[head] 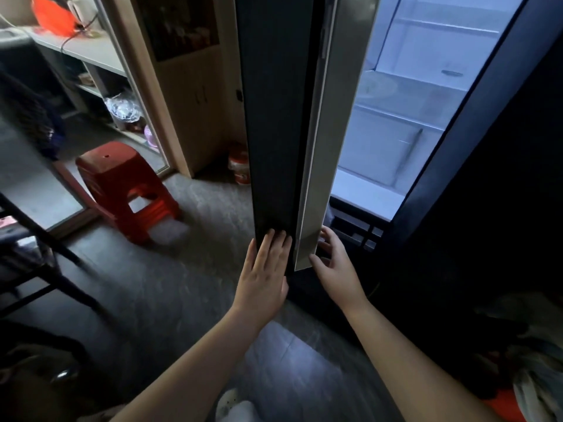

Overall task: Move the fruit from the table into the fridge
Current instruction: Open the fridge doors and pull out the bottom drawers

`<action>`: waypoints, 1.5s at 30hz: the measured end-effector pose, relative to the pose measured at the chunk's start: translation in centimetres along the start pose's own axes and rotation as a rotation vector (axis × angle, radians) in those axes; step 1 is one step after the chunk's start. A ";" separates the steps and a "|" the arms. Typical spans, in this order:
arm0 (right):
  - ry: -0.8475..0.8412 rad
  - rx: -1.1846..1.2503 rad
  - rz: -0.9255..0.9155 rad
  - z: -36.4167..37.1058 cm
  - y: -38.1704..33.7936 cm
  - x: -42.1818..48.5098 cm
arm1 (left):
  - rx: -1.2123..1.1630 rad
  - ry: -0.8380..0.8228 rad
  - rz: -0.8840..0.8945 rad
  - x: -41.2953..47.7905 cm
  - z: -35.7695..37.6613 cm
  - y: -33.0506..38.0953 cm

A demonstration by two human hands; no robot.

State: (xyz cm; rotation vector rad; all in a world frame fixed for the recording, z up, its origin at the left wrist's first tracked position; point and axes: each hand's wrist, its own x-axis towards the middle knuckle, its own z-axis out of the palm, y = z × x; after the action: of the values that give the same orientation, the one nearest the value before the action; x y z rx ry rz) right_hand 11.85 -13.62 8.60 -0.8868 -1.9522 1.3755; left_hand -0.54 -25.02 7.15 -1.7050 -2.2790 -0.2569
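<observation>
Head view, person standing at the open fridge (426,95). We see the fridge door (274,117) nearly edge-on, its dark outer face to the left and its pale inner lining (316,147) to the right. The left hand (268,269) lies flat against the dark outer face near the door's lower corner, with its fingers (275,242) straight and together. The right hand (333,266) sits just beyond the door's lower corner on the lining side. Its thumb is at the corner and its fingers (327,237) are loosely curled behind the lining. We cannot tell whether they clasp the edge or merely hover beside it. The lit interior shows pale shelves and a drawer front, all blurred, and we cannot make out the fruit anywhere in this view. To the left, a red stool (122,184) stands on the grey floor (198,284), near a wooden cabinet (192,102) and a shelf unit (91,56).
</observation>
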 end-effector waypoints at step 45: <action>-0.495 -1.149 -0.306 18.9 -7.0 12.3 | -0.189 -0.278 -0.240 0.9 -0.1 -22.0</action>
State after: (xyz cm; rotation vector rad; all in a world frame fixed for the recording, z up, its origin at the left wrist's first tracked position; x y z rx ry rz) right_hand -11.50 -16.26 10.71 -0.6425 -3.1512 0.1786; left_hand -21.82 -30.53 8.18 -1.6398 -2.7476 -0.3106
